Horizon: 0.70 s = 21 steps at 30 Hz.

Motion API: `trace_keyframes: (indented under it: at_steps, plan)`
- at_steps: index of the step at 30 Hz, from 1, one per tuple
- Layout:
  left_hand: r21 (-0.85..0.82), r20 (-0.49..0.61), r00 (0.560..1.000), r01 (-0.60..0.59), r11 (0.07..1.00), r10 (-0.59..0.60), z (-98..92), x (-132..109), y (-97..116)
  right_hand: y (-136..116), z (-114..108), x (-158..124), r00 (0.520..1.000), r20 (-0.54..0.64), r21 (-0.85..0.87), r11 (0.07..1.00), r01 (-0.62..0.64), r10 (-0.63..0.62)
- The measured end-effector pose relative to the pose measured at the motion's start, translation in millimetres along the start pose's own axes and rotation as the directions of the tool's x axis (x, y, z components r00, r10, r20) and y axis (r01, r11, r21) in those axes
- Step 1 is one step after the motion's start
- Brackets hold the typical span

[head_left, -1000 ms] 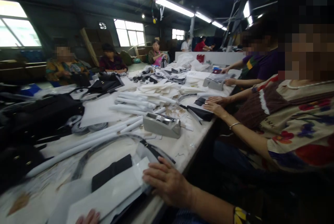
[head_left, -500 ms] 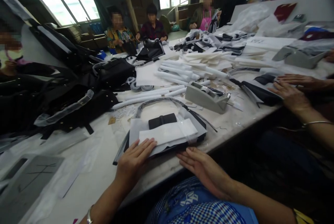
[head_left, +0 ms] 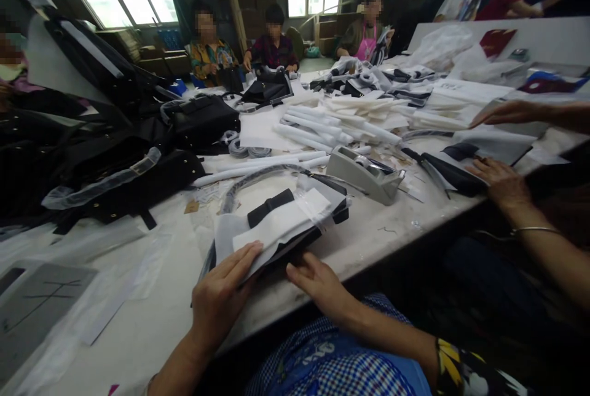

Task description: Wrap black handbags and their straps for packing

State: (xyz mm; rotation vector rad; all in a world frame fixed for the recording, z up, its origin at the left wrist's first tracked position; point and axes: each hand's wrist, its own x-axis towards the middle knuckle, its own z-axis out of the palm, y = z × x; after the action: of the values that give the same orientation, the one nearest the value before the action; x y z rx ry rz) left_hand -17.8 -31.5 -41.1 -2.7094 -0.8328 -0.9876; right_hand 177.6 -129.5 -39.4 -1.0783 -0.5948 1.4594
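Observation:
My left hand (head_left: 220, 295) lies with fingers stretched on the near left corner of a white-wrapped black bag piece (head_left: 281, 224) on the white table (head_left: 152, 322). My right hand (head_left: 318, 280) rests at the bundle's near edge, fingers under or against its black underside. The bundle is tilted up a little at the right. A clear plastic sleeve and a black strap loop lie around it. A grey tape dispenser (head_left: 366, 173) stands just beyond.
Black bags (head_left: 138, 181) pile up at the left. White foam rolls (head_left: 322, 125) and wrapped parts cover the middle. A co-worker's hands (head_left: 498, 178) hold a black piece at the right. Several people sit at the far end. A grey pad (head_left: 37, 304) lies near left.
The view swung from the right-hand neighbours down to my own work. My right hand slid left along the bundle's near edge, and the bundle's right side lifted slightly.

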Motion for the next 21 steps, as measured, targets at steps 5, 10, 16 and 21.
trace_keyframes:
  at_steps: [5, 10, 16, 21]
  plan:
    - [0.075, -0.034, 0.999, -0.034, 0.997, 0.036, 12.3, -4.3, 7.3, -5.3, 18.8, 2.7, 0.999, 0.009, 0.205, 0.978, 0.046, -0.048]
    - [0.182, -0.034, 0.999, 0.022, 0.983, -0.016, 15.0, -7.2, 22.9, -20.6, 20.7, 6.7, 0.999, 0.036, 0.281, 0.96, 0.002, -0.013]
    - [0.276, -0.09, 0.99, 0.128, 0.953, -0.107, 16.0, -11.8, 21.1, -39.2, 31.6, 8.2, 0.995, 0.102, 0.28, 0.96, -0.021, -0.008]
    - [0.3, -0.186, 0.964, 0.239, 0.923, -0.189, 15.6, -8.3, 10.2, -53.3, 14.8, 21.9, 0.947, 0.314, 0.021, 0.998, 0.059, -0.063]
